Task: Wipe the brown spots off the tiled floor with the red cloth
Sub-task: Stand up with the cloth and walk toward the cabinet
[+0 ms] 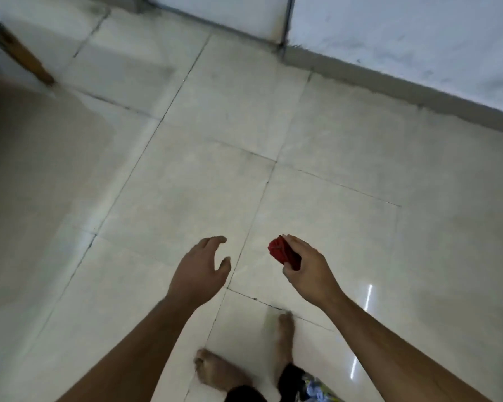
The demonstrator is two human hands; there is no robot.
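My right hand (305,268) grips a bunched red cloth (282,252) in the air above the cream tiled floor (204,181). My left hand (201,268) hangs beside it with fingers loosely curved and holds nothing. Both hands are well above the tiles. I see no clear brown spots on the tiles in this blurred view; only dark grout lines cross them.
My two bare feet (215,369) stand on the tiles at the bottom centre. A brown wooden leg (24,56) slants down at the upper left. A grey-white wall with a grey skirting (404,85) runs along the top right.
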